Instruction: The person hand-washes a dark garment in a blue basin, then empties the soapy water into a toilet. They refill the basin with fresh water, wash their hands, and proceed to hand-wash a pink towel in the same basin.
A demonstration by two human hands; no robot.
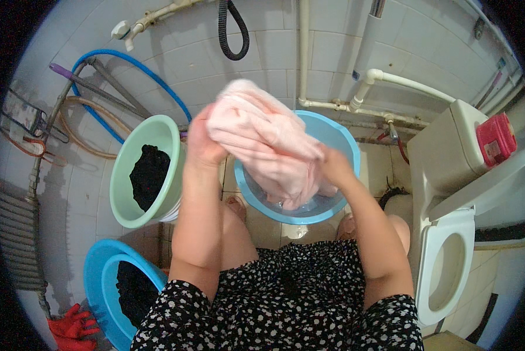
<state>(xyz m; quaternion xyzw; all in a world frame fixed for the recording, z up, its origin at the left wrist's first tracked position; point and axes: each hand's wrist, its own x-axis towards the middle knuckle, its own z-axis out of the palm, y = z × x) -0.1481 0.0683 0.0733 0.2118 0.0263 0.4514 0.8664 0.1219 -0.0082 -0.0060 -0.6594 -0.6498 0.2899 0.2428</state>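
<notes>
A bunched pink cloth (268, 134), soft and folded over itself, hangs between my two hands above a blue basin (340, 136). My left hand (205, 137) grips its upper left side, somewhat blurred. On the right, my right hand (334, 165) is closed on the cloth's lower right edge. The cloth's lower end reaches down into the basin, where water (315, 203) shows near the front rim. Whether more lies under the cloth is hidden.
A green basin (117, 193) with black fabric (150, 175) stands at left, and another blue basin (98, 281) with dark cloth sits nearer me. Red gloves (74, 329) lie at lower left. A toilet (426, 281) is at right. Pipes (304, 58) and a blue hose (139, 67) line the wall.
</notes>
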